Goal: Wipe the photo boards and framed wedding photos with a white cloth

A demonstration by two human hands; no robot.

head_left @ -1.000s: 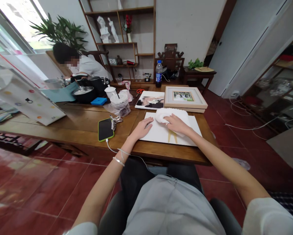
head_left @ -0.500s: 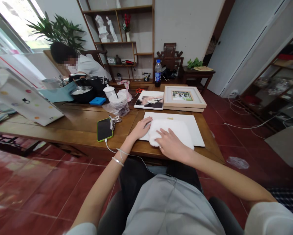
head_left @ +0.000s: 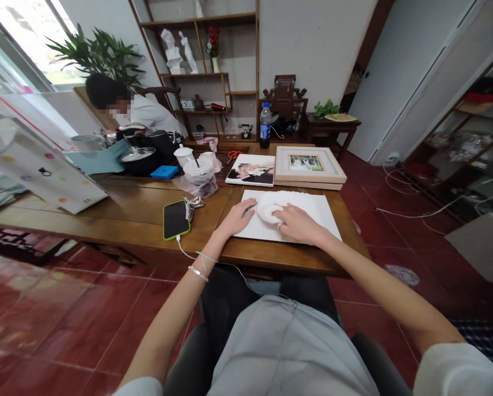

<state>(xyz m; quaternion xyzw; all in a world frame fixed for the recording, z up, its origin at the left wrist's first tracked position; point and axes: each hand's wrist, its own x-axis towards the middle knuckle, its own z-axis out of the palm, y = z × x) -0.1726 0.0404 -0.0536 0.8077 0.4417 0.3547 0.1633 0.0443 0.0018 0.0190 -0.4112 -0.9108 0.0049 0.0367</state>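
Observation:
A white board lies flat on the wooden table in front of me, and a fluffy white cloth is bunched up on top of it. My right hand presses down on the cloth, its fingers bent into the near side. Flat on the left edge of the board rests my left hand, fingers stretched out and holding nothing. The cloth's far edge reaches toward the back of the board, and my right hand hides part of its near side.
Behind the board are a photo panel and framed picture. A cola bottle stands farther back. Left are a phone on a cable, a bagged cup and a blue box. Another person leans over the far end.
My right hand has pushed the cloth away from me across the board, and the cloth is now more bunched. The near part of the board shows. My left hand has barely moved.

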